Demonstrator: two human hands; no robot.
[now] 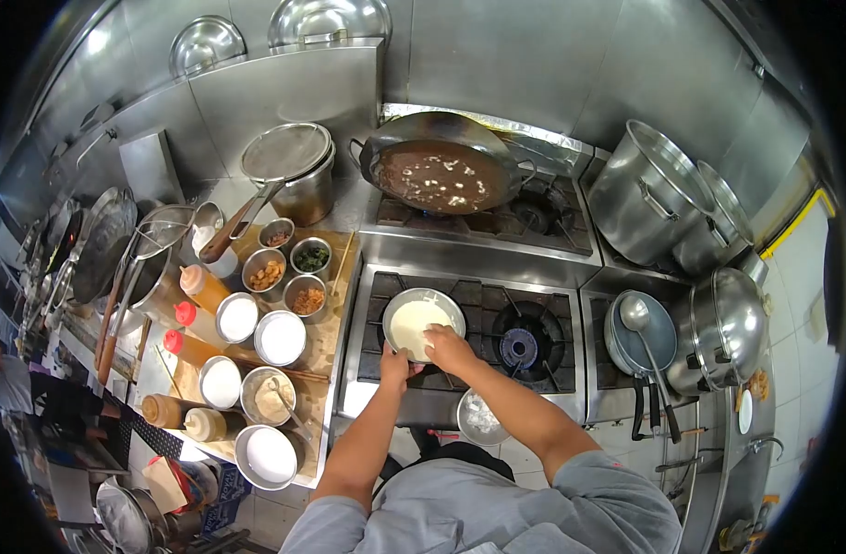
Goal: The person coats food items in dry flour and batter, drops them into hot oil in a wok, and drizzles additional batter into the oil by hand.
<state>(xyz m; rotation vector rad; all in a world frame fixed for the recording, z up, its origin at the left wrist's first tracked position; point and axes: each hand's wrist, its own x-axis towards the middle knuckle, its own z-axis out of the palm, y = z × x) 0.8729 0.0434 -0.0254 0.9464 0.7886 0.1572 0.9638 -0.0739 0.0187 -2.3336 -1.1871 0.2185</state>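
A round metal bowl (397, 306) of pale, creamy batter (412, 319) is over the left front burner. My left hand (395, 367) grips the bowl's near rim, fingers closed, with part of them hidden beneath it. Over the bowl's right side, my right hand (448, 348) reaches in with its bunched fingertips at the batter. Whether those fingertips hold anything is hidden. Closer to my body, below my right forearm, sits a metal bowl of white powder (481, 417).
A large wok (441, 175) of brown liquid stands on the back burner. Left, a wooden board (335, 305) carries small metal bowls and squeeze bottles (201, 288). Right are a bare burner (519, 348), blue-grey pans with a ladle (634, 314) and tall pots (640, 198).
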